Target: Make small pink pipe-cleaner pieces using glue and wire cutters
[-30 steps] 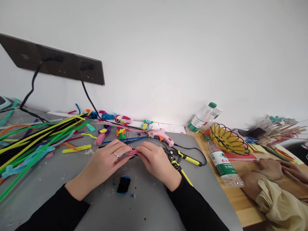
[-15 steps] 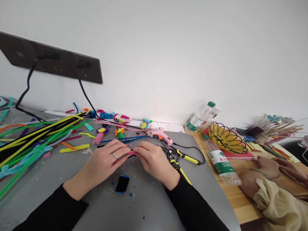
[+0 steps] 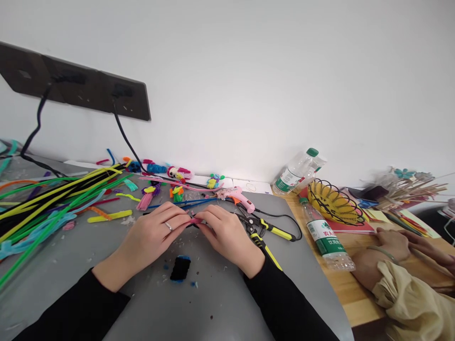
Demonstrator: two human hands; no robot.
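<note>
Between the fingertips of both hands is a short pink pipe cleaner [image 3: 194, 220], mostly covered by the fingers. My left hand [image 3: 156, 230] pinches its left end and wears a ring. My right hand [image 3: 224, 234] pinches the other end, close against the left fingertips. Something dark shows just beneath the pink piece, too hidden to name. On the grey mat below the hands lies a small black fuzzy block [image 3: 180, 269] with blue edges. Beyond my right hand rest a pink glue gun [image 3: 240, 198] and wire strippers [image 3: 262, 232] with yellow-and-black handles.
Many coloured pipe cleaners [image 3: 53, 203] spread over the left side. Small pipe-cleaner figures [image 3: 152, 169] line the wall. To the right are a lying water bottle [image 3: 327, 240], a yellow wire basket [image 3: 332, 203] and another person's hands [image 3: 394, 244]. Power cords [image 3: 121, 130] hang from wall sockets.
Both hands stay together and shift only slightly, and a bit more of the pink pipe cleaner shows between the fingertips. The camera view has moved a little.
</note>
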